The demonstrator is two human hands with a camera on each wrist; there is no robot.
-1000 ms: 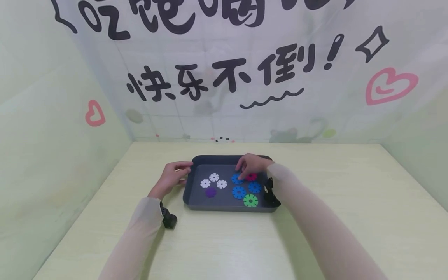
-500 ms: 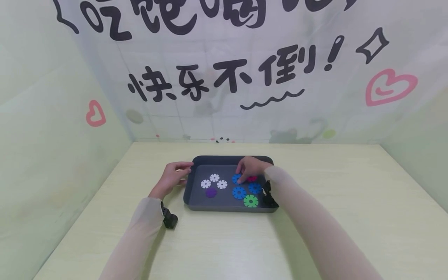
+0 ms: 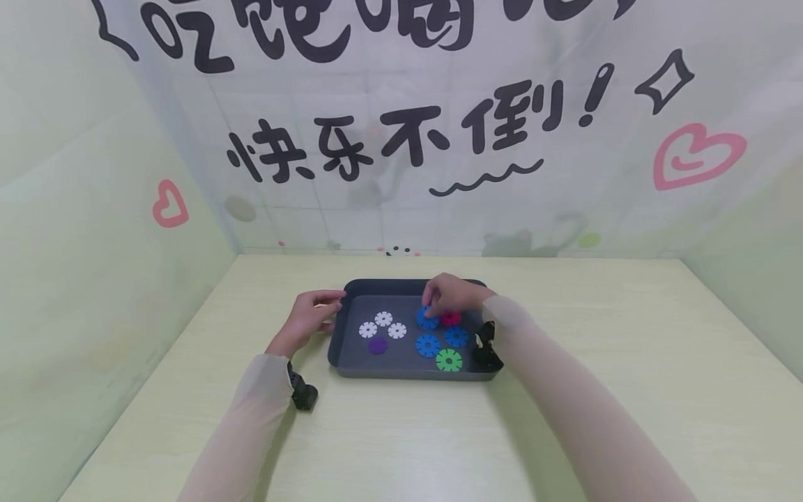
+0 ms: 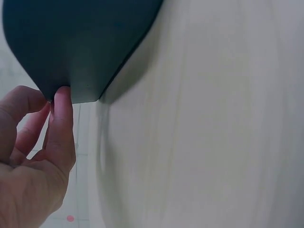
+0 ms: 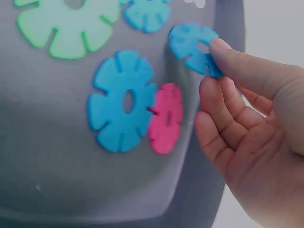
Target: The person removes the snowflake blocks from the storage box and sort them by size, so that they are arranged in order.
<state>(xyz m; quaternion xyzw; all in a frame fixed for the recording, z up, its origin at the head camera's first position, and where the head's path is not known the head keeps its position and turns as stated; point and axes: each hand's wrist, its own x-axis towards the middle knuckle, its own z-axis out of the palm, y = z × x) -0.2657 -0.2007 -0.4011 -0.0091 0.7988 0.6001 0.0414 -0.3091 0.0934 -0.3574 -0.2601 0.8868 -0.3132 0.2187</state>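
My right hand (image 3: 456, 293) pinches a blue notched snowflake disc (image 5: 192, 45) between thumb and fingers, tilted and lifted a little off the floor of a dark grey tray (image 3: 401, 373). Close by lie a pink-red disc (image 5: 166, 118), a blue disc (image 5: 102, 111), another blue disc (image 3: 429, 346) and a green disc (image 3: 449, 360). On the tray's left half are several discs: three white, among them a white disc (image 3: 384, 318), and a purple disc (image 3: 378, 346). At the tray's left side, my left hand (image 3: 307, 321) grips the wall, as the left wrist view shows (image 4: 42, 147).
The tray stands on a pale wooden table (image 3: 401, 439). A printed cloth backdrop (image 3: 351, 209) rises behind the table, with pale walls at both sides. Black wrist cameras sit on both forearms, the left camera (image 3: 304, 394) just outside the tray.
The right fingers have closed on the blue disc beside the pink-red one and raised it slightly from the tray. My left hand and the other discs have stayed in place.
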